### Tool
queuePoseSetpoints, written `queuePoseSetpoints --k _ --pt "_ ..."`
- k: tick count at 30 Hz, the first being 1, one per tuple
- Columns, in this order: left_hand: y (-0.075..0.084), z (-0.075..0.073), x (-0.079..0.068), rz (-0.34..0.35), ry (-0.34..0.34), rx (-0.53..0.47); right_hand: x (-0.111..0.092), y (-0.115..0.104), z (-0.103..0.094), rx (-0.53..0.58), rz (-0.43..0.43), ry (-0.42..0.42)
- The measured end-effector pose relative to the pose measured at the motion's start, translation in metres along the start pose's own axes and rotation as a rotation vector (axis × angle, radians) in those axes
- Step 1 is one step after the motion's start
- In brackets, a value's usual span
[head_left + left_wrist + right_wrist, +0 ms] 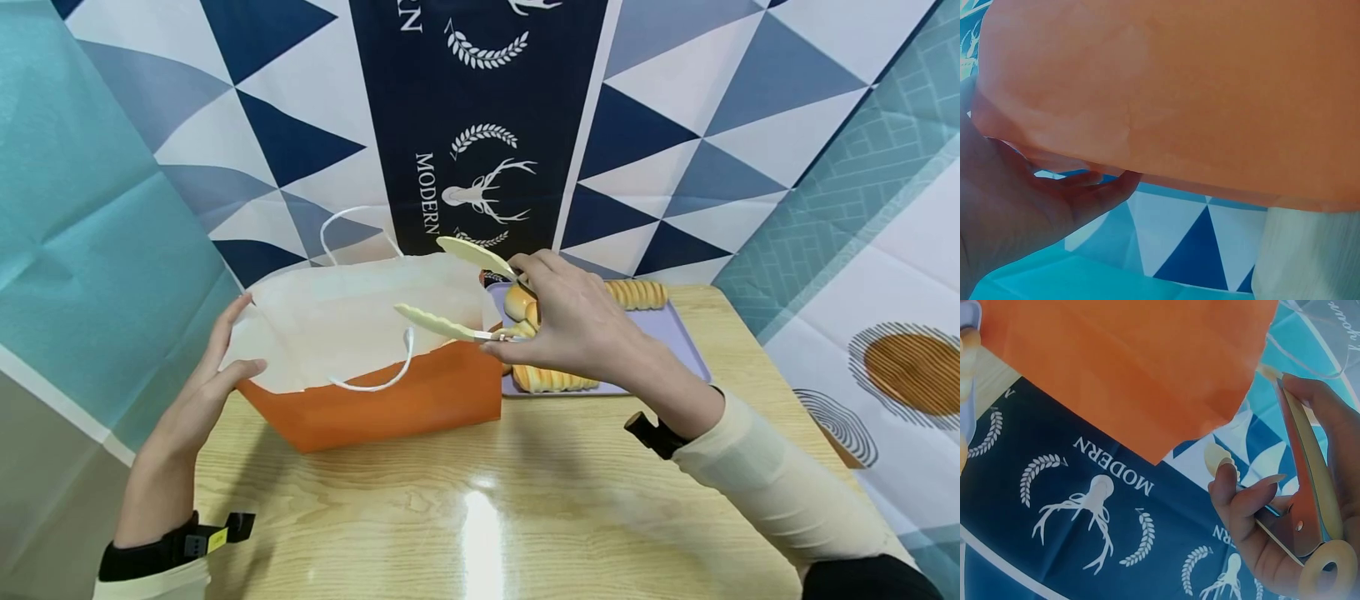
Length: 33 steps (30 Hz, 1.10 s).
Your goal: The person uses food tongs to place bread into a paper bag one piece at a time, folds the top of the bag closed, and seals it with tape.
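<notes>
An orange paper bag with a white inside and white cord handles stands on the table, its mouth wide. My left hand grips its left rim, the thumb over the edge; in the left wrist view the hand is beside the orange side. My right hand holds cream-tipped food tongs over the bag's right part. Their two arms are spread, with nothing between the tips. In the right wrist view the tongs' metal arms lie between thumb and fingers. The bag's bottom inside is hidden.
To the right of the bag, a lilac tray carries several bread rolls, partly covered by my right hand. The wooden table ends against a patterned cloth backdrop.
</notes>
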<state>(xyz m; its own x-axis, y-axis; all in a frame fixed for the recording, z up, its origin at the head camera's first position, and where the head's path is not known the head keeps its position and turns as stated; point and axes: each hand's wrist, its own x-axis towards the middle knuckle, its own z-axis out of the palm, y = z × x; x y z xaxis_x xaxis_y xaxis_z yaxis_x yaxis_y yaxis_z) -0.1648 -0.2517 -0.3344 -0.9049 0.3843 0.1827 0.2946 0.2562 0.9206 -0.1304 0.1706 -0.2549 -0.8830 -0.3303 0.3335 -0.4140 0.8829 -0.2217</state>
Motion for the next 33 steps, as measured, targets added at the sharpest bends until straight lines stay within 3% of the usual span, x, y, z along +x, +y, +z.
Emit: queuePoseSetpoints --k 8,18,33 --pt "0.002 0.0 0.001 0.004 0.004 -0.001 -0.01 0.01 -0.007 0.04 0.052 0.019" --pt "0.005 0.001 0.002 -0.01 -0.004 0.019 -0.022 0.027 -0.012 0.051 0.022 0.094" --pt "0.003 0.002 0.001 -0.051 0.01 0.019 -0.043 0.055 -0.018 0.025 0.102 0.092"
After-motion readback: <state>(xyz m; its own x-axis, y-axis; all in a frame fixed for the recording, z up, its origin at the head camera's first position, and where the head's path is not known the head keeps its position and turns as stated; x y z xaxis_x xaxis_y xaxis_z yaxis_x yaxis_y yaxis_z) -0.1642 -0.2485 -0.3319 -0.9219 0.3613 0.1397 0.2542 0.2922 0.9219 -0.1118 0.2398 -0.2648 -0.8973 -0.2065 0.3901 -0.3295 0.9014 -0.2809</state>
